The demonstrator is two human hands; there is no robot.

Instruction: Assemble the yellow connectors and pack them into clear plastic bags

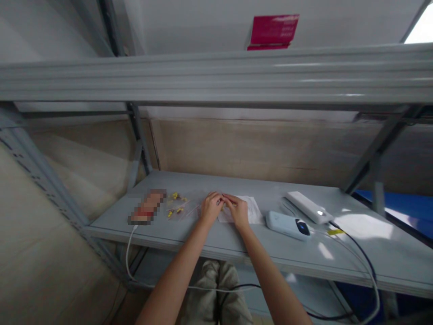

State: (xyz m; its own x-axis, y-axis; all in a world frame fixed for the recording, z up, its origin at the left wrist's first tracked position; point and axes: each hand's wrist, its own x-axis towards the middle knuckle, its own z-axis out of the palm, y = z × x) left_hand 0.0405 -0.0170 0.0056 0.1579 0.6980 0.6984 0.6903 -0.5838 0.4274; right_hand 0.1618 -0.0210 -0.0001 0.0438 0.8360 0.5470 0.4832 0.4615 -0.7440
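My left hand point(211, 208) and my right hand point(237, 210) meet over the shelf board, their fingertips pinched together. A tiny dark and yellow bit shows between them, too small to name. Beneath and beside my right hand lies a crumpled white sheet point(254, 210), perhaps paper or thin plastic. To the left of my left hand are clear plastic bags point(184, 211) with small yellow and dark pieces point(176, 196) in or on them. More yellow pieces point(175, 212) lie nearer the front.
At left is a blurred-out phone-like thing point(149, 206) with a white cable point(127, 253) over the edge. On the right lie a light blue power bank point(284, 223), a white power strip point(306, 206) and a yellow tag point(334, 232). A grey metal beam point(216, 79) crosses above.
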